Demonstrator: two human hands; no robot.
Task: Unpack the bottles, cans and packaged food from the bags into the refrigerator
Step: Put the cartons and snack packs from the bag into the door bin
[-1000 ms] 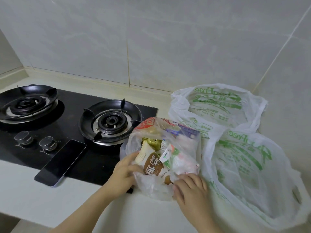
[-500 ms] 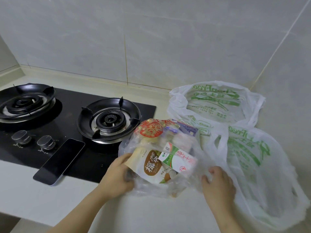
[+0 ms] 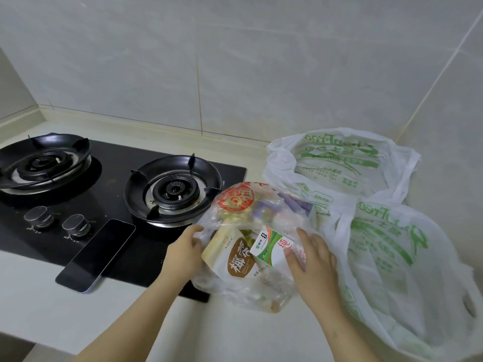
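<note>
The white bags' (image 3: 392, 231) contents are hidden; the clear bag's (image 3: 251, 291) deeper items blur.

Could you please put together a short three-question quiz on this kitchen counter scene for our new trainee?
1. True or false: the phone lies partly on the black hob.
2. Which bag are the hands working on?
A. the clear bag by the hob
B. the far white bag with green print
C. the near white bag with green print
3. Fill in: the right hand rests on the green and white ____.

Key
1. True; its near end overhangs onto the pale counter.
2. A; the left hand grips its left edge beside the brown-labelled pouch.
3. Carton.
</note>
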